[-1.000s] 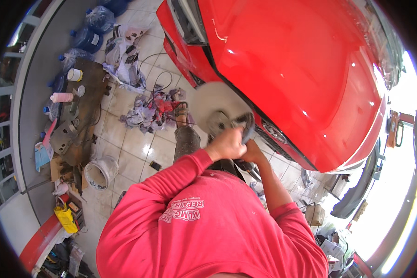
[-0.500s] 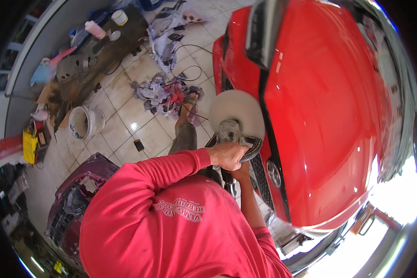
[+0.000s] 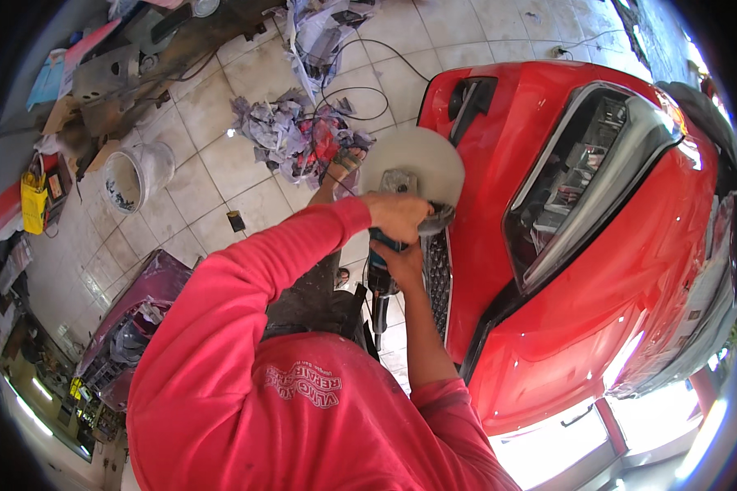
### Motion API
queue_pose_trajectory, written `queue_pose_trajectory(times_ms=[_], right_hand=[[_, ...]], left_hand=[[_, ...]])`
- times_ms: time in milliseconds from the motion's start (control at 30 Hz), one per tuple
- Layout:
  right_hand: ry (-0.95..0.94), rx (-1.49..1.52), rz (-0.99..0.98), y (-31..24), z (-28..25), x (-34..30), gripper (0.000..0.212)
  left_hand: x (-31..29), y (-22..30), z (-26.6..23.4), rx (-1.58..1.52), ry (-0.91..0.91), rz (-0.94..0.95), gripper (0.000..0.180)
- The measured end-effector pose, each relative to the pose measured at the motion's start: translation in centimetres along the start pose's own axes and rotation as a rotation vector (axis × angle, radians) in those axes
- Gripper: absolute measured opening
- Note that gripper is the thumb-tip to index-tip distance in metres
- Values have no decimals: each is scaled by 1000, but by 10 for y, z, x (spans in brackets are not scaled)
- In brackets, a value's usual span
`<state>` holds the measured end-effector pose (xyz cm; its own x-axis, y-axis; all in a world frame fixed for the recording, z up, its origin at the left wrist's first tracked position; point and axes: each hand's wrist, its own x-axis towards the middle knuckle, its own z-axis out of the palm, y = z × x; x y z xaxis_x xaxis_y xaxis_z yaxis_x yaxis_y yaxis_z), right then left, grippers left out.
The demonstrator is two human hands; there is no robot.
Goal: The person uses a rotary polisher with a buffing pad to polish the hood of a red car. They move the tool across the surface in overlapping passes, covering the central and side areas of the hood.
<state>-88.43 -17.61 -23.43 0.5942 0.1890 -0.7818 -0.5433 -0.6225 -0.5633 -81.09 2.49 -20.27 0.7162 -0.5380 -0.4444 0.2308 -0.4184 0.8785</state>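
Power tool (image 3: 400, 180): in both hands, out in front of the person; the pale round disc (image 3: 418, 151) sits at its far end, the teal-and-black housing (image 3: 377, 274) runs back toward the person.
Left hand (image 3: 397, 214): curled firmly round the black handle (image 3: 442, 217) just behind the disc; it is the hand nearer the disc.
Right hand (image 3: 403, 260): wrapped about the housing, nearer the person than the left.
Long axis: disc to tail points away from the person, roughly alongside the front of the red car (image 3: 565, 303).
Car: right of the disc, bumper (image 3: 499, 139) nearest, headlight (image 3: 569, 180) farther right.
Contact: the disc's right edge meets the bumper in view; whether they touch, I cannot tell.
Left side: crumpled sheets (image 3: 282, 135) and a bucket (image 3: 157, 168).
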Motion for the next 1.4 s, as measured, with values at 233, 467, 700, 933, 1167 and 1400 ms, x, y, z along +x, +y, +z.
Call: queue_pose_trajectory(times_ms=[233,467,700,933,1167,1400], right_hand=[[-216,111,206,-52,20,97,78],[-346,306,192,30,63,167,73],[-87,-92,-28,192,80,230,71],[78,4,-29,196,85,233,72],[-34,198,7,187,102,245,73],[-91,287,41,235,129,230,74]], left_hand=[[55,-42,-76,-38,-132,-366,33],[82,-142,-21,80,70,-267,24],[112,-127,-1,181,62,-193,20],[130,-86,41,386,149,-383,19],[136,-89,48,593,44,-218,18],[125,-110,95,643,133,-227,18]])
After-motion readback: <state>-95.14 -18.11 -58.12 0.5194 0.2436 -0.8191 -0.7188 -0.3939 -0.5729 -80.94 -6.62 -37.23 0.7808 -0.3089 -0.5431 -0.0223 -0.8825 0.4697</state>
